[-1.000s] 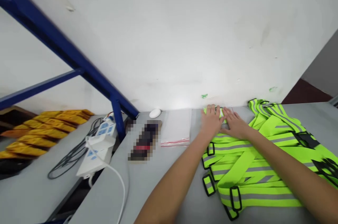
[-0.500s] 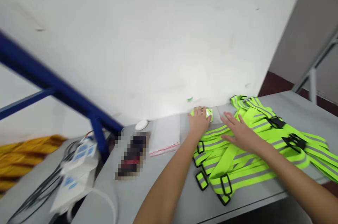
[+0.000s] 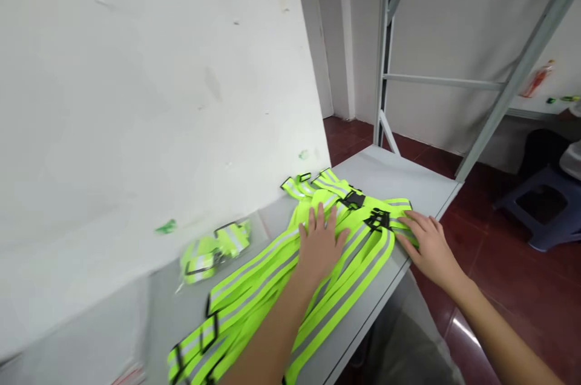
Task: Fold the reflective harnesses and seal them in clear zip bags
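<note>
A pile of neon-yellow reflective straps [image 3: 276, 264] with grey stripes lies across the grey table, with black buckles [image 3: 376, 218] at its right end and black slider frames at its near left. My left hand [image 3: 320, 246] rests flat on the middle of the pile, fingers spread. At the table's right edge, my right hand [image 3: 429, 249] has its thumb and fingers about the strap ends beside a buckle. Left of the pile, by the wall, lies a clear plastic bag [image 3: 218, 252] with folded neon-yellow strap inside.
A white wall panel [image 3: 158, 100] stands along the table's back. Clear bags with a red seal line [image 3: 129, 376] lie at lower left. Grey metal posts [image 3: 385, 40] rise beyond the table. A blue stool [image 3: 542, 209] stands on the red floor at right, near a partly seen person.
The view has swung right. My left hand has left the bagged strap and moved onto the pile. My right hand has moved from above the pile to the strap ends at the right edge.
</note>
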The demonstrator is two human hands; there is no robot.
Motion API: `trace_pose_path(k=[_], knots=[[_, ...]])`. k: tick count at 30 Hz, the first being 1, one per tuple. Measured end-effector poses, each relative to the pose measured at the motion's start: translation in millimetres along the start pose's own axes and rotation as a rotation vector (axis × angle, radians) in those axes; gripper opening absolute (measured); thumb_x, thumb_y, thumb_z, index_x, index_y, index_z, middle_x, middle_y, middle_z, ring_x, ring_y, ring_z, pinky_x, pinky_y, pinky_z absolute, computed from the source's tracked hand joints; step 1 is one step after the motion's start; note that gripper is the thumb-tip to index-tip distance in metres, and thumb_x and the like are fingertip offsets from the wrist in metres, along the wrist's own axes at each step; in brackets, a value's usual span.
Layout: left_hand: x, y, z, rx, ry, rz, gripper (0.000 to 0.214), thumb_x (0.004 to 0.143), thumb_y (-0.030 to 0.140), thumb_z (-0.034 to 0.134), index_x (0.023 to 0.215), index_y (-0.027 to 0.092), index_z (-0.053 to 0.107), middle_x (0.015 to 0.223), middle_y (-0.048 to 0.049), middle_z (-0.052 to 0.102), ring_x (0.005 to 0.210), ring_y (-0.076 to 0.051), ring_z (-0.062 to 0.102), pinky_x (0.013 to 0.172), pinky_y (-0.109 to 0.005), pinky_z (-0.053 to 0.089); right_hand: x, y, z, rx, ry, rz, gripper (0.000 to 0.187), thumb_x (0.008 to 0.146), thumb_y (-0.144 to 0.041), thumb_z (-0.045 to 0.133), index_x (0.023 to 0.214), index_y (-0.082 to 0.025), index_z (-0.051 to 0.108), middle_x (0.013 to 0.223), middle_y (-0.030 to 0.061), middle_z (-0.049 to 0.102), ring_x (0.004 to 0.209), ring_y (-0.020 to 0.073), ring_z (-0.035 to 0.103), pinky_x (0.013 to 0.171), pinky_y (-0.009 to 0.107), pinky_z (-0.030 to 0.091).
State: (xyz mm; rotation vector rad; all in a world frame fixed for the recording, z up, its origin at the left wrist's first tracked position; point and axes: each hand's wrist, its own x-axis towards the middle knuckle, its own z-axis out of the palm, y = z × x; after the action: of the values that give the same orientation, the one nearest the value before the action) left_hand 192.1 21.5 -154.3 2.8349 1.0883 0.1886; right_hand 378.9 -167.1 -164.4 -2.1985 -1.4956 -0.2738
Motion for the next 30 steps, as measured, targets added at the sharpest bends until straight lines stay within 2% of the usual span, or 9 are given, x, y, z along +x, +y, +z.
trace_pose_path(k=[2, 5, 9, 12, 15, 18, 20, 25, 30], knots=[[1, -1, 11.3, 0.009, 0.053, 0.011, 0.063, 0.096, 0.055, 0.025, 0.150, 0.022, 0.030, 0.159, -0.0130, 0.017, 0.146, -0.039, 0.012, 0.110, -0.066, 0.022, -1, 6, -3, 0.026, -0.044, 0.025, 0.038, 0.097, -0.044, 0.042, 0.124, -0.022, 0.056, 0.130, 0.0124, 0.059, 0.123, 0.0271, 0.052, 0.106, 0.055, 0.028], [0, -9, 17.5, -0.006, 0.073, 0.009, 0.060, 0.097, 0.053, 0.024, 0.148, 0.023, 0.034, 0.159, -0.0097, 0.019, 0.146, -0.037, 0.013, 0.109, -0.068, 0.020, 10, 8, -5, 0.060, -0.028, 0.056, 0.036, 0.098, -0.044, 0.040, 0.119, -0.022, 0.059, 0.129, 0.0117, 0.060, 0.122, 0.0261, 0.052, 0.108, 0.055, 0.027], [8, -7, 2.8, -0.040, 0.144, 0.009, 0.053, 0.097, 0.048, 0.028, 0.140, 0.023, 0.045, 0.153, -0.0124, 0.034, 0.141, -0.036, 0.029, 0.109, -0.069, 0.021, 39, -2, -3, 0.073, -0.034, 0.045, 0.034, 0.096, -0.043, 0.044, 0.116, -0.022, 0.062, 0.127, 0.0125, 0.061, 0.117, 0.0267, 0.055, 0.107, 0.055, 0.028], [32, -2, -15.6, -0.071, 0.206, 0.175, 0.047, 0.096, 0.041, 0.035, 0.138, 0.023, 0.046, 0.148, -0.0128, 0.040, 0.136, -0.032, 0.037, 0.111, -0.058, 0.029, 56, -13, 3, 0.048, -0.131, 0.007, 0.036, 0.092, -0.047, 0.051, 0.113, -0.021, 0.065, 0.129, 0.0151, 0.060, 0.119, 0.0319, 0.054, 0.105, 0.061, 0.027], [66, -1, -24.5, -0.020, 0.124, 0.331, 0.049, 0.092, 0.028, 0.043, 0.141, 0.027, 0.042, 0.151, -0.0093, 0.036, 0.140, -0.032, 0.030, 0.111, -0.054, 0.029, 61, -18, 10, 0.036, -0.202, 0.019, 0.035, 0.089, -0.047, 0.056, 0.110, -0.022, 0.066, 0.128, 0.0150, 0.061, 0.118, 0.0338, 0.054, 0.105, 0.065, 0.025], [93, -4, -21.6, -0.042, -0.062, 0.367, 0.049, 0.090, 0.023, 0.046, 0.139, 0.028, 0.044, 0.149, -0.0066, 0.041, 0.140, -0.031, 0.030, 0.111, -0.054, 0.029, 59, -18, 14, 0.070, -0.178, 0.078, 0.033, 0.089, -0.047, 0.055, 0.109, -0.023, 0.065, 0.123, 0.0131, 0.063, 0.115, 0.0322, 0.056, 0.106, 0.065, 0.023], [102, -6, -18.7, -0.107, -0.107, 0.379, 0.042, 0.091, 0.024, 0.047, 0.132, 0.028, 0.050, 0.145, -0.0052, 0.047, 0.137, -0.027, 0.037, 0.110, -0.049, 0.033, 56, -18, 15, 0.098, -0.130, 0.094, 0.033, 0.089, -0.048, 0.055, 0.108, -0.023, 0.065, 0.121, 0.0124, 0.064, 0.115, 0.0320, 0.056, 0.106, 0.065, 0.022], [96, -9, -21.2, -0.230, 0.042, 0.401, 0.032, 0.093, 0.025, 0.044, 0.124, 0.028, 0.054, 0.142, -0.0047, 0.050, 0.134, -0.023, 0.042, 0.114, -0.050, 0.026, 57, -30, 9, 0.174, -0.002, 0.110, 0.028, 0.089, -0.046, 0.055, 0.104, -0.024, 0.064, 0.109, 0.0081, 0.068, 0.107, 0.0275, 0.061, 0.110, 0.061, 0.018], [77, -13, -11.5, -0.618, 0.306, 0.255, 0.043, 0.098, 0.029, 0.030, 0.139, 0.020, 0.036, 0.140, -0.0116, 0.049, 0.132, -0.021, 0.044, 0.109, -0.041, 0.037, 67, -45, -8, 0.370, 0.042, 0.231, 0.024, 0.090, -0.044, 0.052, 0.099, -0.025, 0.063, 0.101, 0.0056, 0.072, 0.095, 0.0241, 0.066, 0.103, 0.053, 0.034]])
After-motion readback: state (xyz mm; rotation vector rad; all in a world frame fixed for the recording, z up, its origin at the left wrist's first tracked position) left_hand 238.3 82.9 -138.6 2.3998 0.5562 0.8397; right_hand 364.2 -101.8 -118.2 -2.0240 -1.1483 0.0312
